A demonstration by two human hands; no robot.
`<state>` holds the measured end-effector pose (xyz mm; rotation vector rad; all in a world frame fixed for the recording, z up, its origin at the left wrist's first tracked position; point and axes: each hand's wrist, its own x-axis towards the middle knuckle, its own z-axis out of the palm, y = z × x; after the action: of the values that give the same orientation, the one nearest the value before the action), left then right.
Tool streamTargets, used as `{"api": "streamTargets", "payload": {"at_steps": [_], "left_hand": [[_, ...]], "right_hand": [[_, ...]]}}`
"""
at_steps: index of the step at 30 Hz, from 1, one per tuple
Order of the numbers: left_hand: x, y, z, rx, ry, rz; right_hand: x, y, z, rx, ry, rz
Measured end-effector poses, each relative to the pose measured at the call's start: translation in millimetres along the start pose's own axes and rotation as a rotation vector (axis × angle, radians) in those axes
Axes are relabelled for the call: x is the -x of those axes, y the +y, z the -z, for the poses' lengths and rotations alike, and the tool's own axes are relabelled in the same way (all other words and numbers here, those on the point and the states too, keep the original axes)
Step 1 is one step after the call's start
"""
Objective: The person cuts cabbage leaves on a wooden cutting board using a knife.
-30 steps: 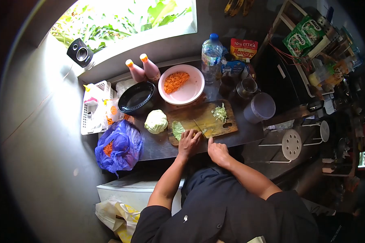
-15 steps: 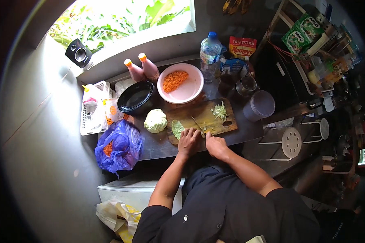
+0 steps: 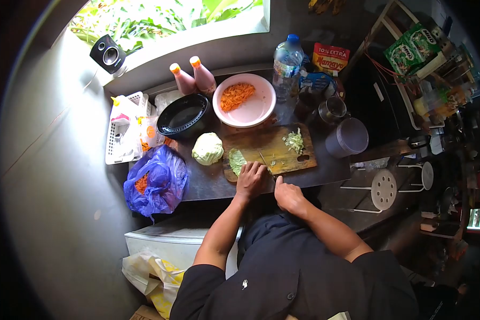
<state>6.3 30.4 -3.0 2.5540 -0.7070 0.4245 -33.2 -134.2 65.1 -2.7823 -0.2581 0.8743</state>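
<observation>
Daylight from the window (image 3: 165, 26) falls over the grey wall (image 3: 53, 128) and the dark surface (image 3: 201, 184) I work at. On it, just in front of me, lies the wooden board (image 3: 250, 141), with a cabbage leaf (image 3: 236, 160) on its left end and a small heap of chopped cabbage (image 3: 293, 141) near its handle hole. The knife (image 3: 263, 159) lies slantwise between them, its blade over the board. My right hand (image 3: 289, 197) has its fingers closed about the handle end, the index stretched forward. My left hand (image 3: 250, 180) rests beside the blade, fingers bent and close to the leaf – whether they pinch anything beneath I cannot tell.

The likeliest trouble, I'd judge, is a nick: those fingertips sit very near the edge, and a slip on a damp leaf could bring them under it. The heap might also be nudged off the board by a careless sweep, or the cabbage head (image 3: 207, 149) – round and unsupported just beyond the board's left end – might roll if knocked.
</observation>
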Motion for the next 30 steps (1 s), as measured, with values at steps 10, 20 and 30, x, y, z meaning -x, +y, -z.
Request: {"api": "streamTargets", "payload": {"at_steps": [10,20,30], "left_hand": [[-2,0,2,0.026,0.019,0.005],[-2,0,1,0.033,0.018,0.016],[-2,3,1,0.01,-0.008,0.026]], "right_hand": [[-4,-5,9,0.028,-0.033,0.004],[-10,-8,10,-0.004,-0.02,0.008],[-21,9,-18,-0.018,0.185,0.105]]}}
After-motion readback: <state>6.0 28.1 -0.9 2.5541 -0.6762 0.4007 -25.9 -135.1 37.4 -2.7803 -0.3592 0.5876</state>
